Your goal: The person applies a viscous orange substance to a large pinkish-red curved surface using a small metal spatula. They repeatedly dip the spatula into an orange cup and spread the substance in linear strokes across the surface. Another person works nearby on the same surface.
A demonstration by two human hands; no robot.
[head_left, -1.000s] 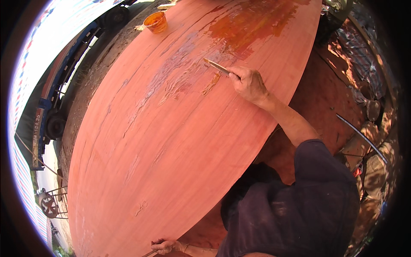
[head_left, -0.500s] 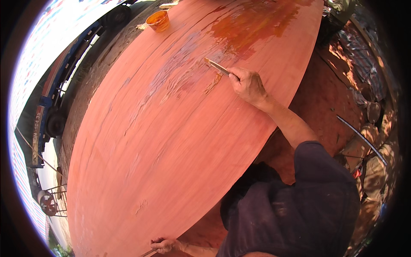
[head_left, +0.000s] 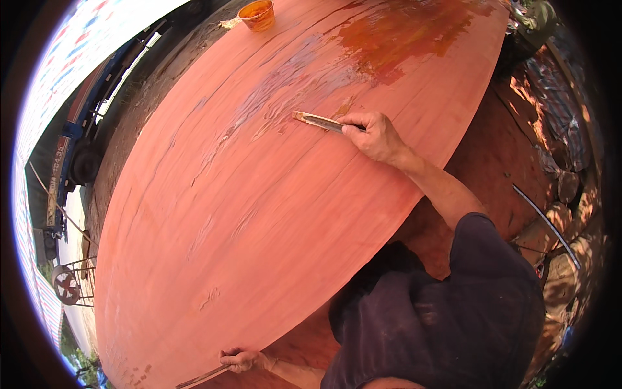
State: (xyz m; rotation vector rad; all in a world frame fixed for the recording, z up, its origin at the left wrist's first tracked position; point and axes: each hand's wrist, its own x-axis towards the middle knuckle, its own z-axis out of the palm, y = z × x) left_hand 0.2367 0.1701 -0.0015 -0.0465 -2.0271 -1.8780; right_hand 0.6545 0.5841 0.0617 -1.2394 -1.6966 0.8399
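1. Right hand (head_left: pixel 376 137): fingers curled firmly about the rear end of a slim flat tool (head_left: pixel 317 121), no visible gap in the grasp; placed over the upper middle of a curved reddish wooden surface (head_left: pixel 259 246).
2. Slim flat tool: pointing left, slightly upward, brownish matter at the far end. Gripped well back, probably to leave that end free and knuckles clear of the ridged paste (head_left: pixel 275 120) close by. Contact of tip with wood: cannot tell.
3. Left hand (head_left: pixel 238 360): near the lower edge of the surface, fingers bent, apparently around a thin stick (head_left: pixel 204 376) slanting down to the left; exact closure too small to tell. Kept low, perhaps to stay out of the right hand's way.
4. Orange cup (head_left: pixel 257 16): upright at the far upper edge, well apart from both hands; likely set there to spare the middle. Glossy amber patch (head_left: pixel 405 39) to its right.
5. Compared with the earlier frame: tool lying flatter, tip shifted down-left towards the ridged paste; short amber smear (head_left: pixel 346 106) now above the tool instead of below. More of the thin stick in sight. Orange cup higher and further right in view, with camera shift.
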